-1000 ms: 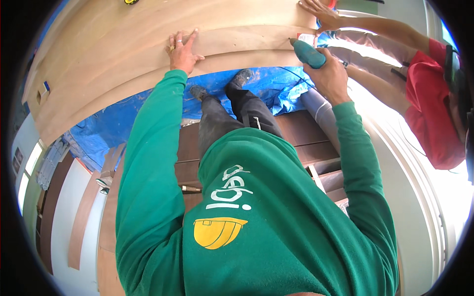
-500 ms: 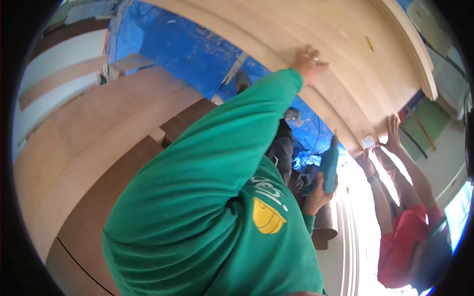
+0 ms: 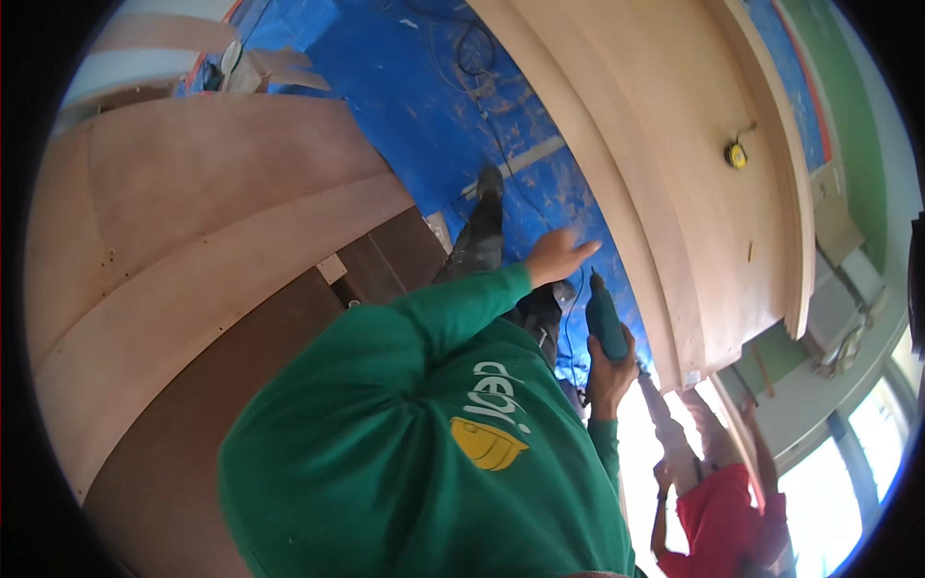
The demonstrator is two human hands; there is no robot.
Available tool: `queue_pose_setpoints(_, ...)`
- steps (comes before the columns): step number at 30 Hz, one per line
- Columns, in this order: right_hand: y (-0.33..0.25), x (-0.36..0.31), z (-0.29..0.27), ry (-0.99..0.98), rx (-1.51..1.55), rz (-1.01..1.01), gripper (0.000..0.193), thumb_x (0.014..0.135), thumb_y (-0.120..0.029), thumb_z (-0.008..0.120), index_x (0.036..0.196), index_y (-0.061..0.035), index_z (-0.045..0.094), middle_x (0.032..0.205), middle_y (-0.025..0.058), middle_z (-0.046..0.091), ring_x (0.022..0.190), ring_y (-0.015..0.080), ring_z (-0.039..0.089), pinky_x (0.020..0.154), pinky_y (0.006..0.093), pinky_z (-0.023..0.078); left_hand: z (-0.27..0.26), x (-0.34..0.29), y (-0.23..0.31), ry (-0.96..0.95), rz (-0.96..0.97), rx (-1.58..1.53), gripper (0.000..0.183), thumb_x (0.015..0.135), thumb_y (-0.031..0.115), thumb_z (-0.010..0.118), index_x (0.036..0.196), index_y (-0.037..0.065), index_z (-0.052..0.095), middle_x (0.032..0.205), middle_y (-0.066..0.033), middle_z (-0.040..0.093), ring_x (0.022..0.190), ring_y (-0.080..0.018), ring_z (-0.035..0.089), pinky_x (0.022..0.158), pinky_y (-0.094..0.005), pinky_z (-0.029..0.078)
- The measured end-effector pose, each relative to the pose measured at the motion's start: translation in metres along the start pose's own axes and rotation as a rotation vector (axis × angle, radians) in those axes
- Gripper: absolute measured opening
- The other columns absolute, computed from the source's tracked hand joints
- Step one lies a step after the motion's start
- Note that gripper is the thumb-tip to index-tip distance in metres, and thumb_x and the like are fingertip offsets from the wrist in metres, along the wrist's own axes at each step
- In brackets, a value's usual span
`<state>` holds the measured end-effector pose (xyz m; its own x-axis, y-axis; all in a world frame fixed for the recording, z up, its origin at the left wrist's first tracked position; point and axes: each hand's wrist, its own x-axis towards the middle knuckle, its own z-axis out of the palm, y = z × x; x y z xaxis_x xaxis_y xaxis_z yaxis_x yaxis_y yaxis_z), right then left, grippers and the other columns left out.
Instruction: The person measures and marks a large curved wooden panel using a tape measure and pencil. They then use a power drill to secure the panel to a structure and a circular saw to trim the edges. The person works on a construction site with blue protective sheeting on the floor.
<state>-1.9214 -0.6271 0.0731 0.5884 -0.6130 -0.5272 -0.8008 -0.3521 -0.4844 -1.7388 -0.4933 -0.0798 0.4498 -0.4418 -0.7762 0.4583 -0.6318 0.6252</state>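
Note:
In my right hand [image 3: 611,374] is a teal corded-looking power drill [image 3: 604,320], its slim bit end pointing up and away toward the edge of a long wooden panel [image 3: 626,144]. My fingers wrap round its body. My left hand [image 3: 561,255] holds nothing; its fingers stretch out over the blue sheet, left of the drill's tip and apart from the panel. A yellow tape measure [image 3: 736,155] and a small yellow pencil-like stick [image 3: 752,251] lie on the panel.
Another person in a red shirt [image 3: 718,515] stands at the lower right, by the panel's near end. Blue sheeting [image 3: 385,116] covers the floor, with a dark cable [image 3: 503,144] across it. A second large wooden panel [image 3: 231,154] stands at left.
My left hand has come off the wooden panel and drawn back over the blue sheet. The drill has shifted left in view. The other person's hands have moved from the panel's corner.

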Motion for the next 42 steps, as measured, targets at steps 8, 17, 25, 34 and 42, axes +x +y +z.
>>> queue_pose_setpoints(8, -0.255, 0.026, 0.129, -0.157, 0.044, -0.984, 0.064, 0.086, -0.024, 0.086, 0.142, -0.0019, 0.064, 0.118, 0.0227, 0.077, 0.101, 0.0398, 0.078, 0.089, 0.0477, 0.061, -0.197, -0.102, -0.001, 0.013, 0.177, -1.362, 0.069, 0.103, 0.058, 0.064, 0.128, -0.006, 0.062, 0.114, -0.0243, 0.074, 0.104, -0.0273, 0.074, 0.095, -0.0438, 0.06)
queue_pose_setpoints(17, -0.245, 0.078, 0.087, -0.542, -0.247, -0.902, 0.05, 0.092, -0.026, 0.08, 0.135, -0.0034, 0.071, 0.114, 0.0204, 0.079, 0.096, 0.0376, 0.077, 0.087, 0.0477, 0.061, -0.371, -0.166, -0.01, 1.145, 0.724, -1.199, 0.043, 0.097, 0.03, 0.079, 0.127, 0.003, 0.064, 0.105, -0.0122, 0.072, 0.09, -0.0217, 0.071, 0.075, -0.0388, 0.06)
queue_pose_setpoints(25, -0.278, 0.165, 0.067, -0.441, -0.267, -0.913, 0.045, 0.091, -0.028, 0.081, 0.127, -0.001, 0.073, 0.101, 0.0214, 0.079, 0.09, 0.0388, 0.077, 0.082, 0.0482, 0.061, -0.361, -0.145, 0.016, 0.907, 0.527, -1.386, 0.042, 0.094, 0.031, 0.083, 0.123, 0.009, 0.063, 0.097, -0.0091, 0.066, 0.083, -0.0223, 0.068, 0.071, -0.041, 0.059)
queue_pose_setpoints(34, -0.357, 0.216, 0.115, -0.39, -0.243, -0.824, 0.053, 0.094, -0.03, 0.082, 0.138, -0.0028, 0.069, 0.12, 0.0236, 0.077, 0.107, 0.0349, 0.077, 0.091, 0.0438, 0.061, -0.338, -0.03, -0.014, 0.776, 0.263, -1.556, 0.058, 0.089, 0.037, 0.089, 0.129, 0.008, 0.058, 0.1, -0.009, 0.064, 0.087, -0.0249, 0.068, 0.077, -0.0429, 0.059)
queue_pose_setpoints(42, -0.398, 0.31, 0.178, -0.185, -0.502, -0.681, 0.068, 0.1, -0.04, 0.076, 0.151, 0.0008, 0.058, 0.144, 0.0251, 0.067, 0.13, 0.0353, 0.067, 0.105, 0.0438, 0.055, -0.336, 0.09, -0.059, 0.806, 0.029, -1.61, 0.066, 0.088, 0.033, 0.091, 0.135, 0.0, 0.059, 0.113, -0.0077, 0.066, 0.1, -0.0206, 0.067, 0.081, -0.0413, 0.056)
